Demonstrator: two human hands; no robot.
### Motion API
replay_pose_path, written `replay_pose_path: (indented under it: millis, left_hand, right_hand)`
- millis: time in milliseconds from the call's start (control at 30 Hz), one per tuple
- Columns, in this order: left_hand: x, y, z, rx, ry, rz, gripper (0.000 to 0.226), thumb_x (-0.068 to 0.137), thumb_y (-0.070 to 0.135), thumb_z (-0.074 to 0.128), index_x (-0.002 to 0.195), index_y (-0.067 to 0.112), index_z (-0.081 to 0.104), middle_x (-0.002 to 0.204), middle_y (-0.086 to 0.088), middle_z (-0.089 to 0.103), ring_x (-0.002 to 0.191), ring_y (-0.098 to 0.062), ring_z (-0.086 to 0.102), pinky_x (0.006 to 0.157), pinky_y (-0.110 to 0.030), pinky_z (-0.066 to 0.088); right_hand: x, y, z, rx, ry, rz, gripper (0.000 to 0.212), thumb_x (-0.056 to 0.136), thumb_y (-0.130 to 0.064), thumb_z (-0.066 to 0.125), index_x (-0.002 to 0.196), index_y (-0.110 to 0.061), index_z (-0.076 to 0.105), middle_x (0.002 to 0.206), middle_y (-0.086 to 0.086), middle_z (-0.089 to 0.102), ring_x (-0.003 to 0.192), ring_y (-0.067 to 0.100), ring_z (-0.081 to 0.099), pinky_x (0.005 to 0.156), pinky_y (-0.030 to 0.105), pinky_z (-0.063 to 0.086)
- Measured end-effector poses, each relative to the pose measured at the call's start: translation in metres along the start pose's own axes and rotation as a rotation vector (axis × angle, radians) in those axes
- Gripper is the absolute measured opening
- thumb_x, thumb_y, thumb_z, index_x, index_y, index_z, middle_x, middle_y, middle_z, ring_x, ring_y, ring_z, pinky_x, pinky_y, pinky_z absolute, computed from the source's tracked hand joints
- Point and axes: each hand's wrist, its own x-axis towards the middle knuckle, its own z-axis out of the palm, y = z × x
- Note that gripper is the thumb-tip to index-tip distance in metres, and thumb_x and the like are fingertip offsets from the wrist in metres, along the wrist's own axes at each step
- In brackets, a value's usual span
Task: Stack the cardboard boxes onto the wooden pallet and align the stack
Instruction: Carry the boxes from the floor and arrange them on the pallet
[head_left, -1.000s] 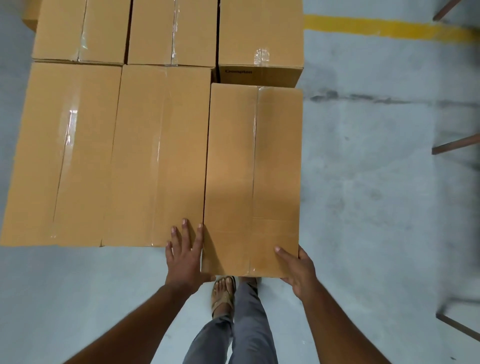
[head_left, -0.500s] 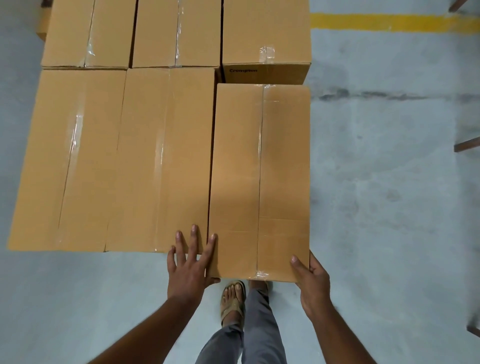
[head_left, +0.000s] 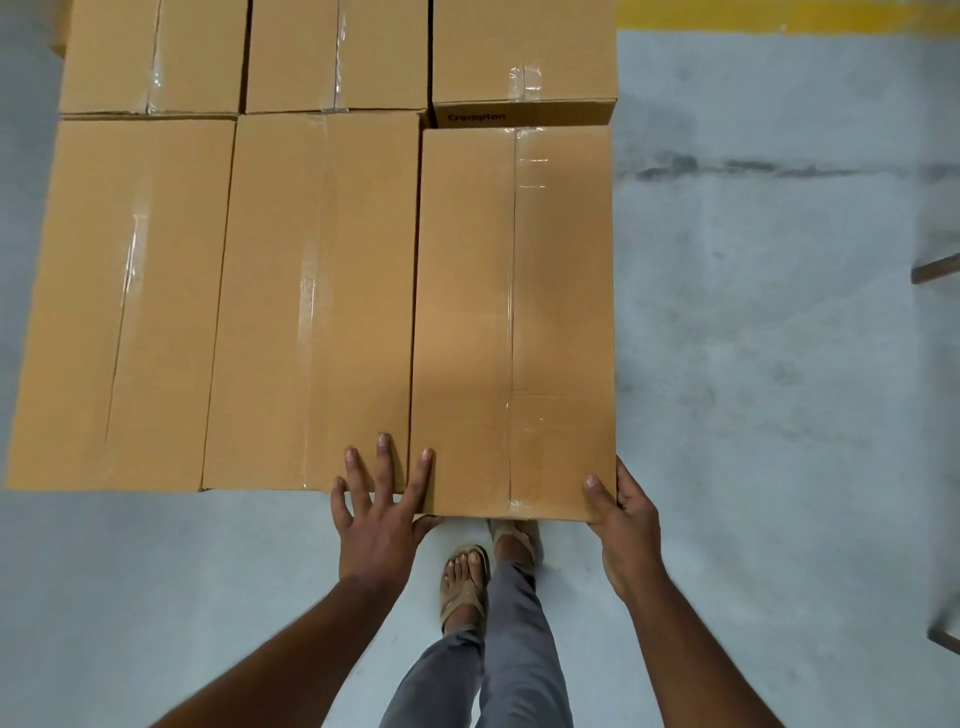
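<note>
Right hand (head_left: 626, 512) grips the protruding box (head_left: 511, 322) at its five o'clock corner; left hand (head_left: 382, 501), fingers spread, braces it. Push squarely toward twelve until flush.

Setting: warehouse / goods-storage floor. Evidence: bare grey concrete floor (head_left: 779, 364) w/ painted yellow line (head_left: 779, 18) at far edge; rows of identical taped cardboard boxes (head_left: 311, 291) packed edge to edge, one printed "Crompton" (head_left: 476, 117).
</note>
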Motion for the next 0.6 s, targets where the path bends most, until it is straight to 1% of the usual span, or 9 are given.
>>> replay_pose_path:
  millis: [100,167,233,267,333,433,467,533,600]
  left_hand:
    - [0.002,0.005,-0.005,-0.017,-0.023,-0.035,0.094,0.090,0.058,0.063,0.164,0.032,0.011,0.172,-0.016,0.000,0.154,-0.055,0.001,0.117,-0.068,0.023]
    - [0.002,0.006,-0.008,-0.046,-0.037,-0.053,0.092,0.095,0.056,0.058,0.164,0.029,0.004,0.172,-0.014,-0.004,0.154,-0.054,-0.001,0.120,-0.066,0.020]
    - [0.004,0.004,-0.009,-0.082,-0.059,-0.074,0.087,0.100,0.054,0.050,0.164,0.027,-0.003,0.171,-0.010,-0.014,0.155,-0.052,-0.006,0.123,-0.063,0.017]
    - [0.005,0.004,-0.010,-0.099,-0.066,-0.087,0.083,0.103,0.051,0.046,0.164,0.026,-0.005,0.171,-0.008,-0.018,0.155,-0.050,-0.008,0.124,-0.062,0.016]
    - [0.005,0.006,-0.010,-0.128,-0.061,-0.101,0.074,0.108,0.044,0.040,0.165,0.025,-0.003,0.170,-0.005,-0.020,0.155,-0.049,-0.009,0.125,-0.061,0.015]
    - [0.006,0.010,-0.010,-0.160,-0.040,-0.111,0.068,0.110,0.042,0.037,0.165,0.026,0.002,0.171,-0.005,-0.015,0.156,-0.048,-0.008,0.125,-0.061,0.015]
    - [0.006,0.012,-0.010,-0.161,-0.042,-0.114,0.071,0.108,0.042,0.041,0.165,0.026,0.002,0.172,-0.005,-0.014,0.156,-0.048,-0.007,0.124,-0.061,0.015]
    - [0.004,0.014,-0.010,-0.121,-0.062,-0.101,0.081,0.105,0.043,0.050,0.165,0.025,0.000,0.172,-0.007,-0.014,0.155,-0.050,-0.006,0.123,-0.061,0.015]
    - [0.004,0.015,-0.014,-0.115,-0.112,-0.106,0.091,0.100,0.039,0.057,0.165,0.023,-0.003,0.172,-0.009,-0.016,0.155,-0.051,-0.007,0.123,-0.060,0.015]
  right_hand:
    - [0.002,-0.011,0.005,-0.038,-0.017,-0.013,0.050,0.102,-0.018,0.066,0.149,-0.026,0.055,0.126,-0.017,0.072,0.121,0.014,0.067,0.109,0.050,0.052]
    - [-0.002,-0.017,0.008,-0.146,-0.043,-0.050,0.054,0.102,-0.022,0.067,0.152,-0.030,0.049,0.131,-0.017,0.066,0.123,0.010,0.064,0.109,0.042,0.052]
    - [-0.004,-0.023,0.011,-0.274,-0.080,-0.089,0.066,0.096,-0.024,0.075,0.152,-0.035,0.043,0.134,-0.020,0.061,0.120,0.002,0.060,0.105,0.033,0.050]
    - [-0.003,-0.026,0.012,-0.334,-0.094,-0.099,0.075,0.092,-0.025,0.079,0.155,-0.035,0.039,0.137,-0.019,0.058,0.119,0.003,0.059,0.104,0.032,0.048]
    - [0.005,-0.031,0.014,-0.419,-0.099,-0.100,0.087,0.088,-0.025,0.083,0.158,-0.032,0.032,0.141,-0.013,0.054,0.124,0.013,0.055,0.105,0.035,0.046]
    - [0.013,-0.035,0.016,-0.492,-0.079,-0.109,0.091,0.088,-0.023,0.083,0.160,-0.024,0.027,0.150,-0.002,0.050,0.136,0.024,0.050,0.110,0.040,0.045]
    - [0.012,-0.034,0.017,-0.541,-0.065,-0.115,0.094,0.089,-0.025,0.082,0.163,-0.022,0.023,0.158,0.001,0.044,0.142,0.026,0.046,0.114,0.041,0.042]
    - [0.004,-0.030,0.017,-0.720,-0.005,-0.192,0.102,0.092,-0.030,0.079,0.166,-0.018,0.011,0.172,0.003,0.022,0.154,0.027,0.031,0.120,0.041,0.036]
    - [-0.008,-0.026,0.019,-0.918,0.019,-0.347,0.099,0.093,-0.033,0.077,0.166,-0.015,0.013,0.175,0.006,0.008,0.158,0.030,0.021,0.119,0.043,0.035]
